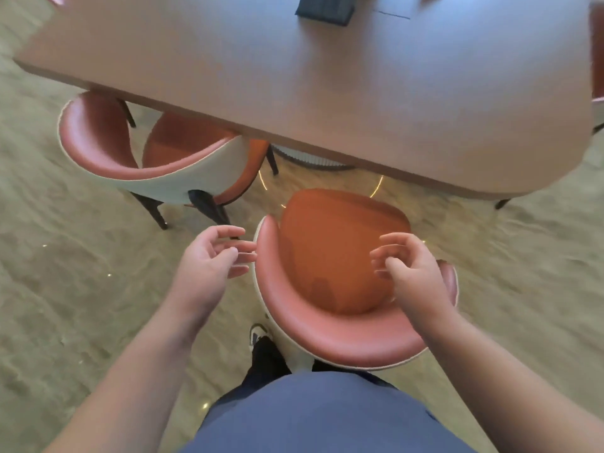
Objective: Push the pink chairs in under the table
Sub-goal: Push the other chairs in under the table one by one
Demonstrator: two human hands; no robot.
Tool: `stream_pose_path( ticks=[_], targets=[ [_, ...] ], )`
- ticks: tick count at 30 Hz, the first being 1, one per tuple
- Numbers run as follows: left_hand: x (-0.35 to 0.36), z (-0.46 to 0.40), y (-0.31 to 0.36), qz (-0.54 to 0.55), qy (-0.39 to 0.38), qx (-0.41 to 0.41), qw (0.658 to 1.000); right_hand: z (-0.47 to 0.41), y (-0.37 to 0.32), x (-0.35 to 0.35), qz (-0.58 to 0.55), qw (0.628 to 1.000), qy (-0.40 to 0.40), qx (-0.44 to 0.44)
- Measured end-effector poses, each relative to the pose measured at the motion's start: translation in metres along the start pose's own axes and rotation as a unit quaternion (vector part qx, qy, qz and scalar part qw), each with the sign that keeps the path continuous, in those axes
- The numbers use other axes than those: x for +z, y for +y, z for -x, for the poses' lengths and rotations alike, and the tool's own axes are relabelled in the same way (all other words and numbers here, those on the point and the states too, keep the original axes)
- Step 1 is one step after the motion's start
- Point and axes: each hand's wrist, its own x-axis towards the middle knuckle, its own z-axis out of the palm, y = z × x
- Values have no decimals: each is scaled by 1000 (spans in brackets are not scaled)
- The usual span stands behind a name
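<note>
A pink chair (330, 341) with an orange seat stands right in front of me, its seat just short of the brown table's (327, 93) near edge. My left hand (212, 259) hovers just left of the chair's curved backrest tip, fingers relaxed and holding nothing. My right hand (408, 269) hangs over the seat's right side, fingers loosely curled, holding nothing. A second pink chair (108, 138) sits to the left, its seat partly under the table.
A dark flat object (325, 8) lies on the table's far side. Part of another chair (598, 60) shows at the right edge. A ribbed table base (307, 158) stands under the table. My shoe (258, 335) is behind the chair on the beige floor.
</note>
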Motion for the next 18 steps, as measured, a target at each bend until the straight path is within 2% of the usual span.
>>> stream_pose_path(
  ticks=[6,11,18],
  targets=[
    [1,-73,-31,-142,-94,-61,983,8,40,-7,9,987,152,58],
    [11,-113,-50,-267,-115,-91,952,13,86,-29,73,966,203,142],
    [41,-166,-89,-295,-101,-215,926,-28,149,-71,185,914,239,270]
  ],
)
